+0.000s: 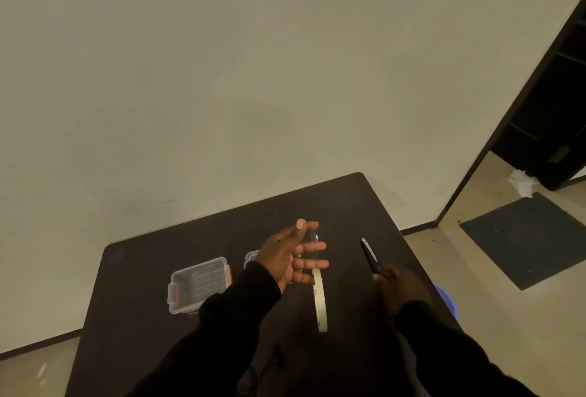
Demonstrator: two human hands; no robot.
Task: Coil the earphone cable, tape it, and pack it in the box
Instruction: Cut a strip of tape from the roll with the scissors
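Currently left hand (pixel 287 257) is stretching a tape (pixel 319 300) strip between thumb and splayed fingers, roll hanging below; right hand (pixel 401 290) is gripping scissors (pixel 370 256). Keep the strip taut, cut near the roll. Box (pixel 198 284) is sitting open on worktop (pixel 142 295); cable looks near the front edge, unclear.

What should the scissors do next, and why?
Probably snip the clear tape strip. The left hand holds it stretched up from the tape roll, and the right hand already grips the scissors beside it, blades pointing away.
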